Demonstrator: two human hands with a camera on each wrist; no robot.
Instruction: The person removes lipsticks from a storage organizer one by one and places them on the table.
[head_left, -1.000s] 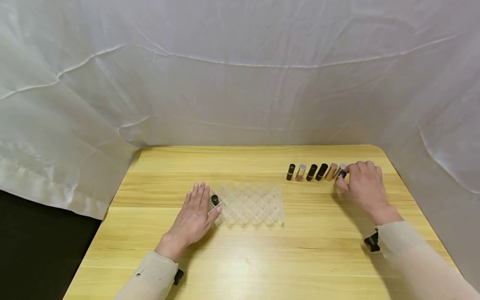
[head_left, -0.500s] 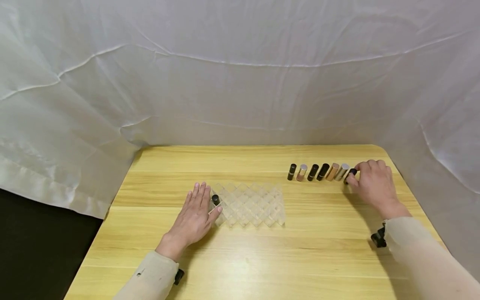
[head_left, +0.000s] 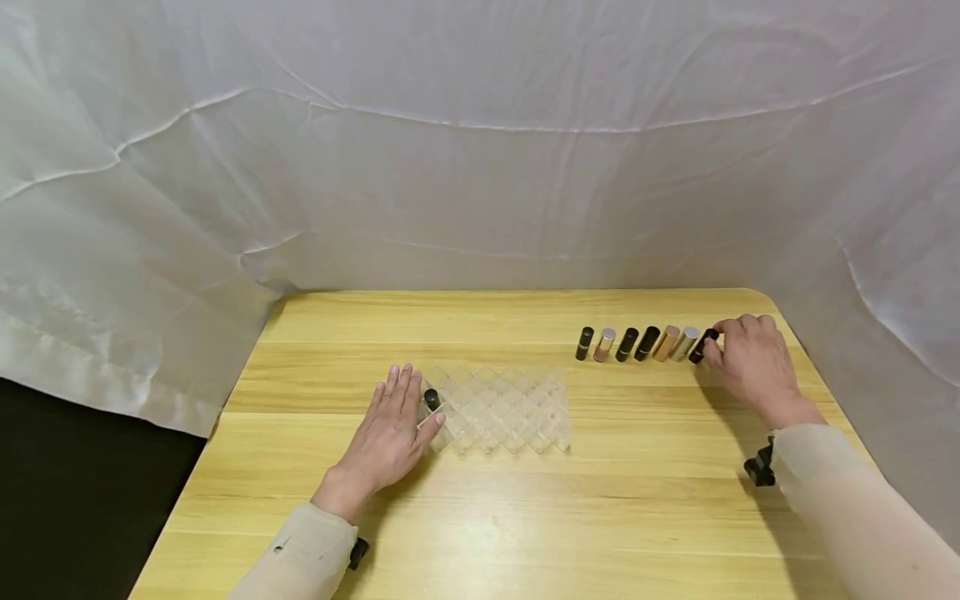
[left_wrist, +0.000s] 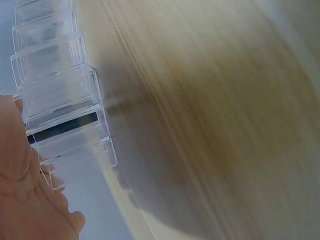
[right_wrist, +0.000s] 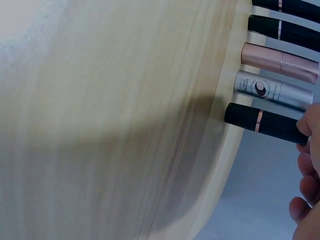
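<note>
At the right end of a row of upright lipstick tubes, my right hand point(head_left: 753, 367) pinches the top of a black lipstick tube point(right_wrist: 245, 117) between thumb and finger. The tube has a thin rose-gold band and its base meets the table. Beside it stands a silver printed tube point(right_wrist: 272, 90), then a pink-gold one point(right_wrist: 277, 61). My left hand point(head_left: 386, 437) rests with straight fingers against the left end of a clear plastic lipstick organizer point(head_left: 510, 412) with diamond-shaped compartments. One black lipstick point(head_left: 431, 399) stands in a compartment next to that hand.
Further left in the row are black tubes point(head_left: 627, 344) and a silver-capped pinkish tube point(head_left: 603, 345). Wooden tabletop point(head_left: 495, 517) lies in front of the organizer. A pale cloth point(head_left: 480, 192) hangs behind and at both sides.
My right hand has moved rightward with the black tube, from in front of the silver tube to the row's right end, where the tube now stands. The left hand stays put.
</note>
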